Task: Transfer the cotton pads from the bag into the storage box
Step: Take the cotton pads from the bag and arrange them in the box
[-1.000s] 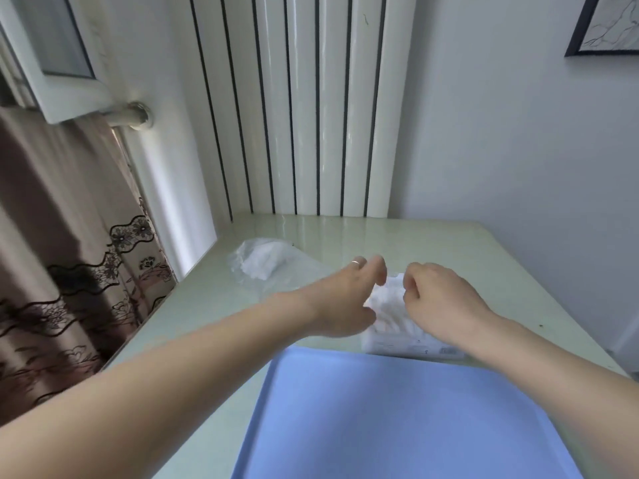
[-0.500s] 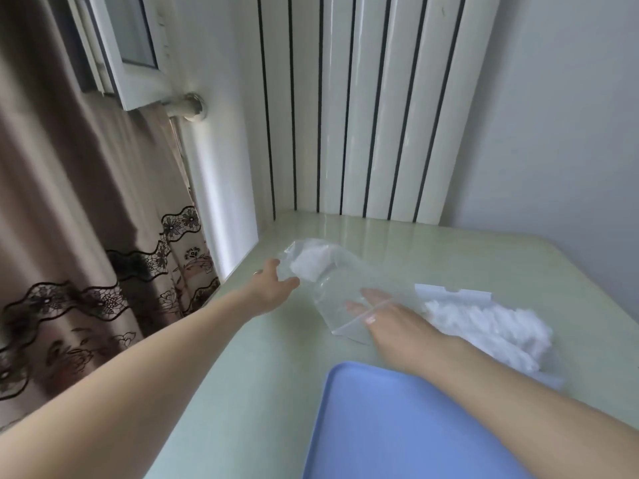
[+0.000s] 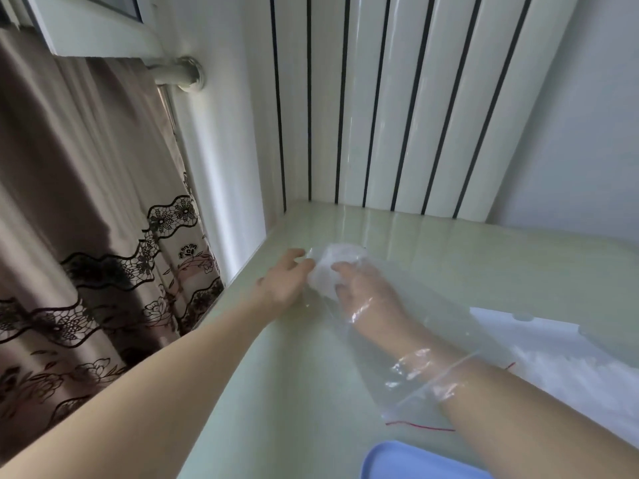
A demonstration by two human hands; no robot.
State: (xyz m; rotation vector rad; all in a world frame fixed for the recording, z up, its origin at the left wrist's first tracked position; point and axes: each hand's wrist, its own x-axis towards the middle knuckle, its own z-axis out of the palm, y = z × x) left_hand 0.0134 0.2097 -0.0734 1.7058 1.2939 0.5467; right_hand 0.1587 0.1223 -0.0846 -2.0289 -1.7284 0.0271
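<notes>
Our right hand (image 3: 363, 288) was deep inside the clear bag (image 3: 411, 344), fingers bent around the white cotton pads (image 3: 332, 267) at its far end. Our left hand (image 3: 283, 281) held the closed end of the bag from outside, fingers curled on the plastic. We saw the pale green table (image 3: 311, 392) under it all, with the striped radiator (image 3: 397, 98) behind. A brown curtain (image 3: 86, 219) hung on the left. We saw more white cotton pads in a clear box (image 3: 560, 354) on the right, and a blue lid (image 3: 415, 461) near us.
</notes>
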